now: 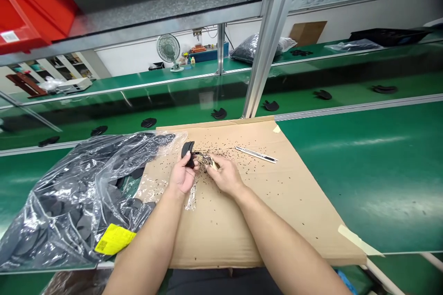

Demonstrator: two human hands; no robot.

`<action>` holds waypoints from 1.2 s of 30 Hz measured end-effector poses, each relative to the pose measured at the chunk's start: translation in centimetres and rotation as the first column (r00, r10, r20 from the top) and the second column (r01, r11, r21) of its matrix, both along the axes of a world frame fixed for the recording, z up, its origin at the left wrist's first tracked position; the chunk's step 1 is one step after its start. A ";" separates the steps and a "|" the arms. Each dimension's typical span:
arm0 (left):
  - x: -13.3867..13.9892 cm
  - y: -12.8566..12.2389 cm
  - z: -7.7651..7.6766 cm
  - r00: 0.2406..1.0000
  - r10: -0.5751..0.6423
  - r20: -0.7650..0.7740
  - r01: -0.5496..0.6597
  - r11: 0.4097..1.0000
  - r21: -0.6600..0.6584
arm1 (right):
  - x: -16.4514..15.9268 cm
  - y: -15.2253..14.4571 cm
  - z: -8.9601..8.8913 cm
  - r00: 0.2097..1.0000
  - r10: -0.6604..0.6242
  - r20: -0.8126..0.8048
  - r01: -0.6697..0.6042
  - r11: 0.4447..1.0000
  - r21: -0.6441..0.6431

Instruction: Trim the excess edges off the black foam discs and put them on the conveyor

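Above the cardboard sheet (221, 235), my left hand (183, 175) grips a black curved plastic part (187, 153), holding it upright between thumb and fingers. My right hand (224, 175) is closed around small nippers (213, 164) with a pale handle. Their metal jaws point left at a thin tab of the part; whether they touch it I cannot tell. Tiny black scraps lie scattered over the cardboard around both hands. A slim craft knife (256, 154) rests on the sheet to the right of my right hand.
A large clear plastic bag (79, 189) of black parts, with a yellow label (115, 238), fills the left side. Behind the cardboard, several black parts lie spaced along a green conveyor belt (187, 113). A metal post (265, 41) rises there. A red bin (34, 4) sits upper left.
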State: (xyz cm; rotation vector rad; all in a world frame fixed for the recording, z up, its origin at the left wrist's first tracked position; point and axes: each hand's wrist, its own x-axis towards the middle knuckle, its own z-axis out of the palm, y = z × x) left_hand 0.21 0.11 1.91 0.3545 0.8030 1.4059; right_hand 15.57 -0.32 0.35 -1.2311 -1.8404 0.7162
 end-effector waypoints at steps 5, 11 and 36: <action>-0.5 0.3 -0.4 1.000 0.006 0.003 -0.006 1.000 0.029 | 0.0 0.2 -0.3 0.981 -0.045 -0.187 0.032 0.997 -0.070; -0.8 0.4 -0.1 0.994 -0.018 0.106 0.023 0.999 -0.038 | -0.2 -0.5 0.4 0.999 0.032 -0.014 -0.031 0.998 0.049; -1.1 -0.1 -0.1 0.966 -0.255 -0.036 0.256 0.966 0.024 | 0.2 -1.0 1.7 0.925 0.198 0.324 -0.197 0.980 -0.038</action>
